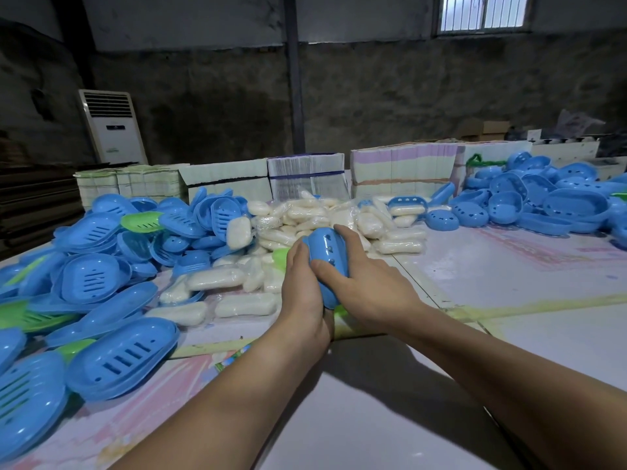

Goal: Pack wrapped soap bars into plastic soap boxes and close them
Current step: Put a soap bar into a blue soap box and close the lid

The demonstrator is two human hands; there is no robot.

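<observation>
**Both hands squeeze a blue soap box shut over the middle of the tabletop**

Head view: the left hand and the right hand hold one blue soap box between them, lifted just above the tabletop near its middle. The left hand's fingers are curled round the box's left flank; the right hand's thumb lies across the holed shell and its fingers wrap the far side. A sliver of green shows under the box's near end, possibly the other half, though the hands hide too much to be sure, and whether the halves have met fully I cannot tell.

Behind the hands lies a heap of wrapped soap bars, running toward the far edge. Loose blue box halves are piled along the left edge, and more fill the far right corner. Bundled flat cartons line the far edge.

The box looks light, thin and somewhat springy, with a smooth, slippery shell; pressing along the rims at both long sides should seat it best. The film-wrapped bars are firm but slick, so taking one across its width seems safest.
</observation>
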